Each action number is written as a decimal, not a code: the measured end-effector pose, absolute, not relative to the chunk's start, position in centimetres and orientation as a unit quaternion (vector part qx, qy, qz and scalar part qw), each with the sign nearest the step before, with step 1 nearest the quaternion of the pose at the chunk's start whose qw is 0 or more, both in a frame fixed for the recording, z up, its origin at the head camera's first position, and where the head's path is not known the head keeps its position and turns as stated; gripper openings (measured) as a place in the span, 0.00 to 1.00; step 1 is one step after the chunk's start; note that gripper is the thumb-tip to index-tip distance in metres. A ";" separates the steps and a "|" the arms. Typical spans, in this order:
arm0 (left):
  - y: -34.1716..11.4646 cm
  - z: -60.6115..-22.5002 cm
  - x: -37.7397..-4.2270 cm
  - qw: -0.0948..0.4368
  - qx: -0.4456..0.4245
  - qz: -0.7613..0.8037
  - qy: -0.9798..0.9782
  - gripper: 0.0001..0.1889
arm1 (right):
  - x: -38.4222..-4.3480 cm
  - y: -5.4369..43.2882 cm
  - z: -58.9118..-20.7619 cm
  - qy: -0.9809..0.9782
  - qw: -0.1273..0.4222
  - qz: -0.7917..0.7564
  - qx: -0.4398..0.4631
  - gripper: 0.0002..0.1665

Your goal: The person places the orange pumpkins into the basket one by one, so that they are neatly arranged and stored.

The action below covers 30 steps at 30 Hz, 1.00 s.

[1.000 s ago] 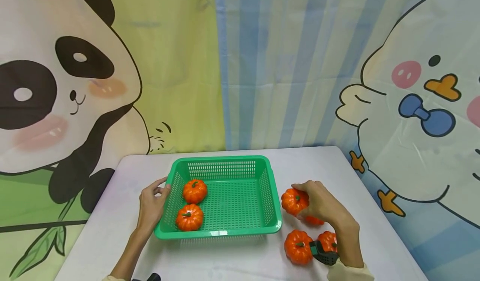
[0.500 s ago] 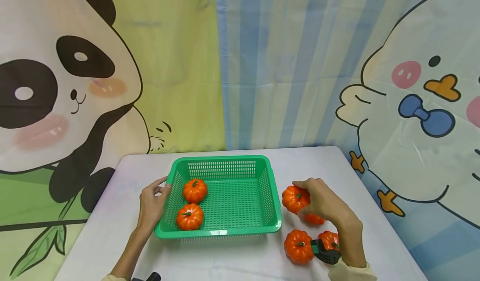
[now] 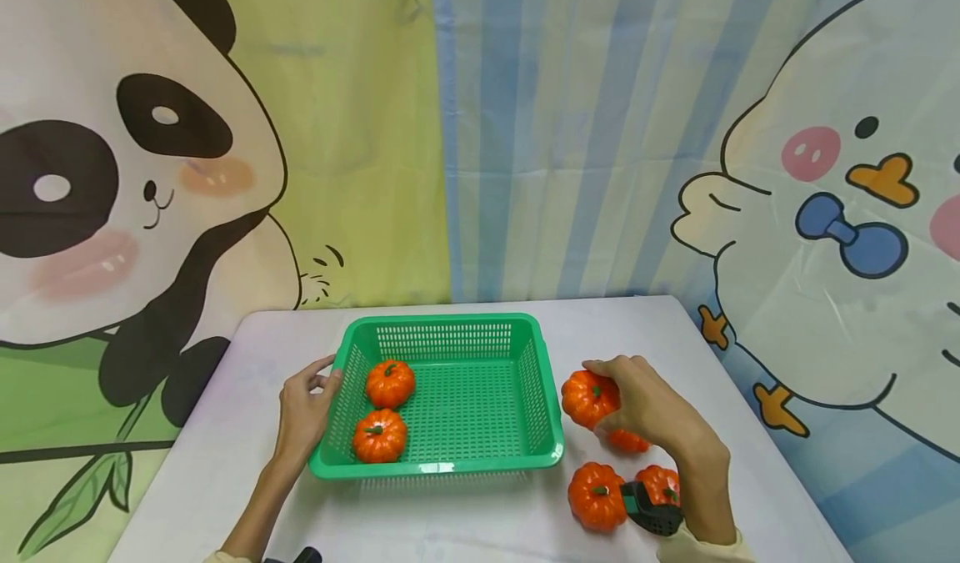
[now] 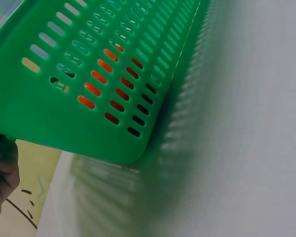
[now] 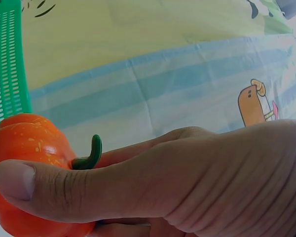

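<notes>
A small orange pumpkin (image 3: 587,398) with a green stem is in my right hand (image 3: 651,409). In the right wrist view the thumb (image 5: 64,190) lies across the pumpkin's side, with other fingers behind it. My left hand (image 3: 303,409) grips the left rim of a green plastic basket (image 3: 442,465), thumb at the rim and fingers outside. In the left wrist view, part of that hand (image 4: 2,173) shows at the basket's edge, and orange shows through the slots. Inside the basket, two pumpkins sit along its left side, a farther pumpkin (image 3: 390,383) and a nearer pumpkin (image 3: 379,435).
Right of the basket, a pumpkin (image 3: 628,440) is partly hidden under my right hand. Nearer lie another pumpkin (image 3: 596,496) and one more pumpkin (image 3: 660,484), partly covered by the black wrist device (image 3: 651,509). A white table (image 3: 450,530) bears everything, with a cartoon curtain (image 3: 510,129) behind.
My right hand has lifted slightly with its pumpkin, and a little more of the pumpkin beneath shows. The left hand and the basket stay in place.
</notes>
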State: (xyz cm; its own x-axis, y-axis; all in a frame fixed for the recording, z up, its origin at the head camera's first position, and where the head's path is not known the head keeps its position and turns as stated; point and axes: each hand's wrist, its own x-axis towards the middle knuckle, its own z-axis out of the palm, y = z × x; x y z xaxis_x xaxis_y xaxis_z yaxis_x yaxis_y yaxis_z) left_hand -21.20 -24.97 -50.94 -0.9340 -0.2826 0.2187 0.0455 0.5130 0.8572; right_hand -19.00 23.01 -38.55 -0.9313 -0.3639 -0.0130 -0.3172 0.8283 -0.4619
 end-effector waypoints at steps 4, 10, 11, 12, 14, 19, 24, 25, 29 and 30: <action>-24.9 -51.2 -21.0 0.163 0.074 -0.489 -0.854 0.22 | -18.7 22.7 -38.3 0.953 0.060 -0.236 -0.179 0.48; -24.8 -51.0 -21.0 0.159 0.076 -0.491 -0.853 0.22 | -18.7 22.2 -37.9 0.954 0.058 -0.235 -0.179 0.49; -24.8 -51.0 -21.0 0.159 0.076 -0.490 -0.853 0.22 | -18.7 22.1 -37.8 0.954 0.055 -0.233 -0.182 0.49; -24.8 -50.9 -21.0 0.160 0.076 -0.491 -0.853 0.23 | -18.8 22.0 -37.7 0.954 0.053 -0.232 -0.183 0.49; -24.9 -50.9 -21.1 0.161 0.074 -0.492 -0.852 0.22 | -18.8 21.8 -37.5 0.954 0.049 -0.229 -0.187 0.49; -24.8 -50.8 -21.2 0.165 0.076 -0.493 -0.851 0.22 | -18.8 21.1 -37.1 0.952 0.054 -0.235 -0.188 0.48; -24.9 -50.8 -21.1 0.160 0.076 -0.494 -0.851 0.23 | -18.8 20.4 -37.0 0.949 0.055 -0.247 -0.189 0.47; -24.9 -50.7 -21.1 0.160 0.076 -0.493 -0.852 0.23 | -18.8 20.3 -37.0 0.948 0.053 -0.248 -0.191 0.47; -24.8 -50.7 -21.1 0.161 0.078 -0.493 -0.852 0.23 | -19.0 19.8 -37.1 0.945 0.050 -0.254 -0.201 0.47; -24.8 -50.7 -21.1 0.161 0.078 -0.493 -0.851 0.23 | -19.1 19.6 -37.2 0.944 0.051 -0.257 -0.203 0.47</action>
